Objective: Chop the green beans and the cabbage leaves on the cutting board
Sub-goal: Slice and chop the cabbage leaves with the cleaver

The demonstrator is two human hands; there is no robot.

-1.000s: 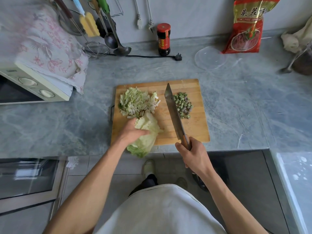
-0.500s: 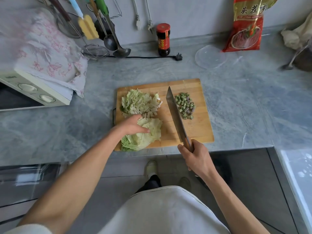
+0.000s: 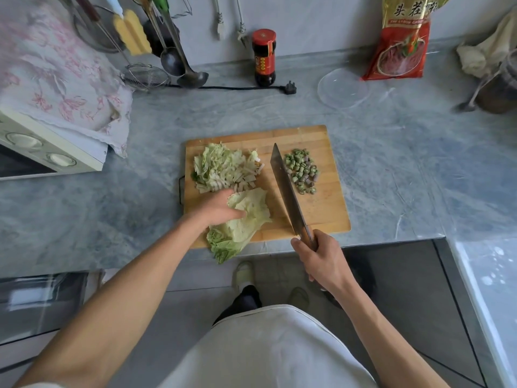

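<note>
- My left hand [image 3: 216, 210] lies flat on a whole cabbage leaf [image 3: 242, 224] at mid-frame, fingers fairly straight, pressing it down rather than gripping; the leaf's frilly end hangs over the near edge of the board.
- My right hand [image 3: 321, 260], lower right of centre, is curled tight round the handle of the cleaver [image 3: 286, 191], whose blade runs up and left across the board between the two piles.
- Left of the blade sits the chopped cabbage [image 3: 223, 169], touching the whole leaf.
- Right of the blade lies the heap of chopped green beans [image 3: 302, 172], just beside it.
- All this rests on the wooden cutting board [image 3: 327, 208] at the centre of the grey counter [image 3: 405, 169].
- Upper centre stands a dark sauce bottle [image 3: 263, 57]; upper right, a red packet [image 3: 402, 40]; upper left, a floral cloth [image 3: 56, 77].
</note>
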